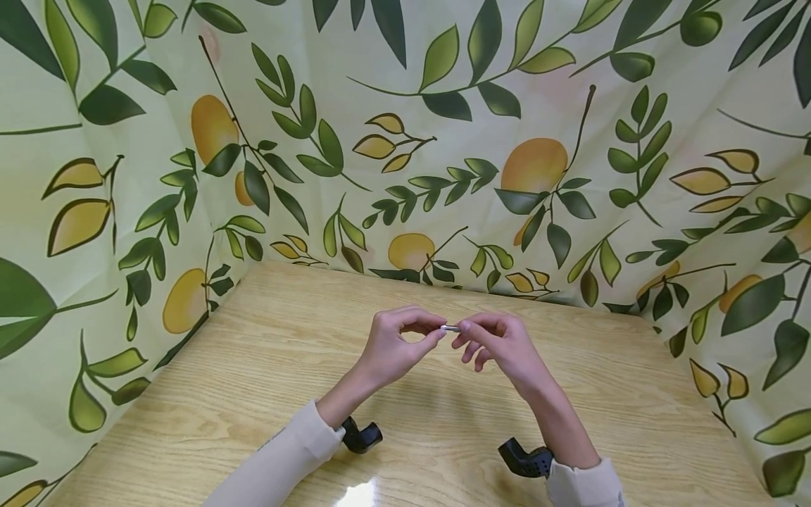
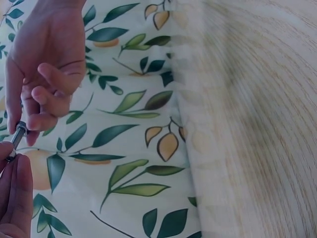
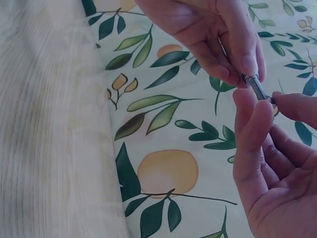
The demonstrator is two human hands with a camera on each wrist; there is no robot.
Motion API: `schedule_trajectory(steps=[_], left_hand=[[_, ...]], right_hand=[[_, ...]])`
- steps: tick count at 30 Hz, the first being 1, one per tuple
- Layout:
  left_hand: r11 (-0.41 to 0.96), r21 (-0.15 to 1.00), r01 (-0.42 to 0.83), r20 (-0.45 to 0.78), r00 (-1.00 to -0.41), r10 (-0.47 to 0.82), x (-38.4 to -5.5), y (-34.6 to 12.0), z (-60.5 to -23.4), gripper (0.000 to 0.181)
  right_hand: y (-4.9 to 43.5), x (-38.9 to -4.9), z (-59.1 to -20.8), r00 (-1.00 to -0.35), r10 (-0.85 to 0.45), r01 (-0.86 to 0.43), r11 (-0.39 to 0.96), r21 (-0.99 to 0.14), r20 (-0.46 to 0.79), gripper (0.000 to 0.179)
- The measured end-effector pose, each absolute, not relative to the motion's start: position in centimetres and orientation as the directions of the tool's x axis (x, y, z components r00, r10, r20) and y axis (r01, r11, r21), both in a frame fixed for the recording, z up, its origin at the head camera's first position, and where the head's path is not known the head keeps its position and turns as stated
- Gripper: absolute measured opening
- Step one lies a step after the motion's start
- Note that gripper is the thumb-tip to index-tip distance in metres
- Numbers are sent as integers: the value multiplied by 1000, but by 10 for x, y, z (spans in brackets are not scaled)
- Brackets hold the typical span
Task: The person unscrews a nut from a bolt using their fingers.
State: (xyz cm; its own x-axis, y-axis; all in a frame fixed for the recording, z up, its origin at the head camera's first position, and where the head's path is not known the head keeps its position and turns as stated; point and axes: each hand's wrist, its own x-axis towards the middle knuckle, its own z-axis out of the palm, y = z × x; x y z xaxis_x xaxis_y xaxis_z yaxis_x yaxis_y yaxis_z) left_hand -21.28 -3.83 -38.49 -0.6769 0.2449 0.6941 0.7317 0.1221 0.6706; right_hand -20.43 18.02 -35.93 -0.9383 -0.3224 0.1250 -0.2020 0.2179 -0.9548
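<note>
Between the two hands is a small metal bolt point(image 3: 257, 88) with a threaded shank, held up off the table. The left hand point(image 1: 394, 346) pinches one end of the bolt between thumb and fingertips. At the other end, the right hand point(image 1: 503, 345) pinches with thumb and index finger, where a wider piece like a nut or head point(image 2: 21, 127) shows. In the left wrist view the remaining fingers of the right hand point(image 2: 52, 84) hang loosely curled. Fingertips partly cover both ends, so whether a separate nut is on the bolt is hard to tell.
A light wood-grain table point(image 1: 285, 331) lies under the hands. Cloth with leaves and orange fruit point(image 1: 405, 190) stands behind it and along both sides. Black wrist mounts point(image 1: 362, 435) are worn at both cuffs. A bright reflection shows at the table's near edge.
</note>
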Motion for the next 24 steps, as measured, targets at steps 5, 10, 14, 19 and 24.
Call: schedule_trajectory(steps=[5, 10, 14, 19, 24], left_hand=[[121, 674, 729, 690, -679, 249, -214, -38, -385, 9], [124, 675, 728, 689, -681, 246, -214, -39, -386, 9], [131, 677, 724, 686, -685, 244, -213, -39, -385, 9], [133, 685, 717, 679, -693, 241, -213, -39, -384, 9], [141, 688, 712, 676, -699, 233, -214, -40, -384, 10]], right_hand=[[181, -204, -360, -932, -320, -239, 188, -953, 170, 27], [181, -203, -360, -921, -325, -283, 187, -941, 213, 23], [181, -203, -359, -925, -314, -283, 194, -939, 214, 23], [181, -204, -359, -931, -293, -282, 206, -937, 215, 24], [181, -204, -360, -932, -282, -293, 209, -933, 229, 24]])
